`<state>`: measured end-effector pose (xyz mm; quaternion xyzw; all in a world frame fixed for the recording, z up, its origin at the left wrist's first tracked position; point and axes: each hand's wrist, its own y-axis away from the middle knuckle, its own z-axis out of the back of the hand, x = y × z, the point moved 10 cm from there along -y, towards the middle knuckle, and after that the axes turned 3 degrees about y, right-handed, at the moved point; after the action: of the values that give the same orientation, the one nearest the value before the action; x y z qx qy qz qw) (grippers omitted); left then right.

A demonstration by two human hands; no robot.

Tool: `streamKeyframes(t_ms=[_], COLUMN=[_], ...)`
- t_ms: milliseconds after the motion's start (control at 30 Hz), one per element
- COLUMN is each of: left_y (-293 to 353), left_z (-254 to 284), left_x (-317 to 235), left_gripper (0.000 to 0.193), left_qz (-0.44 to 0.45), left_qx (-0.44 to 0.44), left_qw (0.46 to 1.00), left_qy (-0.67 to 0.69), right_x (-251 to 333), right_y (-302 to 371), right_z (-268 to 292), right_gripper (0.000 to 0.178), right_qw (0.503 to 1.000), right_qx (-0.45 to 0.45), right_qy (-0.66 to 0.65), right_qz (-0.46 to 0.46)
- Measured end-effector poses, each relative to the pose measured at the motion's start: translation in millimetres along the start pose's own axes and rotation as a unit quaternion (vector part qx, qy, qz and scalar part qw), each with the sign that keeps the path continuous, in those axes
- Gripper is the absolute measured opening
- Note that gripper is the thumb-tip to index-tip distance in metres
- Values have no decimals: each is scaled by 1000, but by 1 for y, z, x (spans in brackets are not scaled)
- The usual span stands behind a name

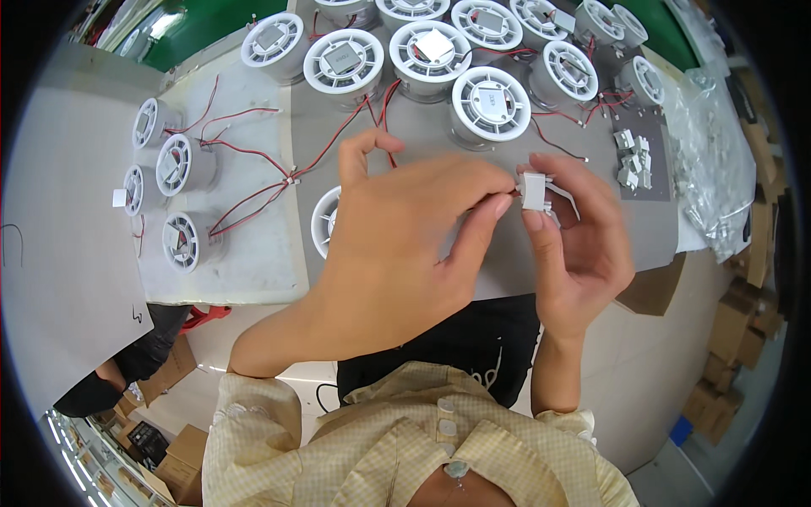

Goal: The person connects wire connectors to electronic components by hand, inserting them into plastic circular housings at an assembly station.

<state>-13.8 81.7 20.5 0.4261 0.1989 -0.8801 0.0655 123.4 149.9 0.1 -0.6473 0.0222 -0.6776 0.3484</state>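
Note:
Over the front of the table, my right hand (583,245) grips a small white plastic block (533,192) between thumb and fingertips. Thin pale strips or leads show at the block's right side. My left hand (405,237) reaches in from the left, thumb and index finger pinched together against the block's left side. A tiny reddish bit shows at that pinch, too small to name. Beneath the left hand, a round white slotted housing (323,221) is mostly hidden. Just beyond both hands stands another white housing (492,104) with a pale square pad on its face.
Several similar white housings (342,63) crowd the far side, and others (179,165) stand at the left. Red and black wires (262,156) trail between them. Small white pieces (634,160) lie piled at the right, beside clear plastic bags (710,160).

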Motion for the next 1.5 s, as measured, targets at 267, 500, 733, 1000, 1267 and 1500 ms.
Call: streamKeyframes(t_ms=[267, 500, 733, 1000, 1267, 1500], left_y=[-4, -11, -12, -12, -11, -7], left_z=[-3, -12, -24, -19, -37, -20], left_x=[-2, -3, 17, 13, 22, 5], left_gripper=[25, 38, 35, 42, 54, 67], left_qz=[-18, -24, 119, 59, 147, -15], left_qx=[22, 113, 135, 60, 182, 126], left_qw=[1000, 991, 962, 975, 936, 992], left_qy=[7, 64, 207, 203, 263, 1], right_x=[8, -8, 18, -14, 4, 23], right_y=[-10, -8, -10, -4, -8, -12], right_z=[-3, 3, 3, 13, 9, -6], right_gripper=[34, 34, 33, 32, 32, 32], right_qw=[983, 976, 969, 990, 990, 950], right_qx=[149, 174, 191, 57, 131, 181], right_qy=[88, -29, 140, -7, 58, 248], right_qz=[-56, -124, 77, -129, 21, 53])
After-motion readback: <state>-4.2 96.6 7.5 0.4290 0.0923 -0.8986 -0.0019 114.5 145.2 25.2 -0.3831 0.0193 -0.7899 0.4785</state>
